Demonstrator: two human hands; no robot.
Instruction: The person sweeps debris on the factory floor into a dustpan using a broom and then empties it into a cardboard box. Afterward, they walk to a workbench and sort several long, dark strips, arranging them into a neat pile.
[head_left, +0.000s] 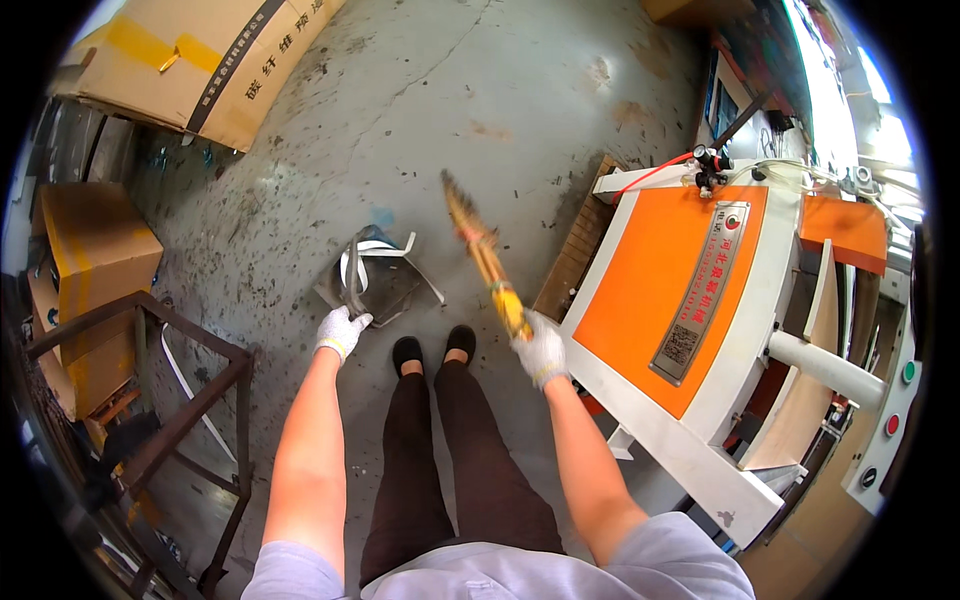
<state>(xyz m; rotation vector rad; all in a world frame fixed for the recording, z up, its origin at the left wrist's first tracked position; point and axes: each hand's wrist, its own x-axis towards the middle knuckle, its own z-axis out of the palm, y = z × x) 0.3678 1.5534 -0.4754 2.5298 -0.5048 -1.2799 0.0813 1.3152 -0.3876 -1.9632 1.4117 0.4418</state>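
Observation:
My right hand (pixel 541 350), in a white knit glove, is closed round the yellow-wrapped end of a hand broom (pixel 487 262). The broom points away over the floor, and its dark bristle end is blurred. My left hand (pixel 342 333), gloved the same way, grips the near edge of a dark grey dustpan (pixel 385 290) held low in front of my feet. White and grey strips (pixel 375 249) lie in the dustpan and stick out past its rim. The fingers of my left hand are partly hidden.
To my right stands a machine with an orange panel (pixel 650 290) and a white frame, beside a wooden pallet (pixel 580 240). A brown metal frame (pixel 190 400) and cardboard boxes (pixel 105 245) stand at left. A large carton (pixel 200 70) sits far left. Small debris dots the grey floor (pixel 420 130).

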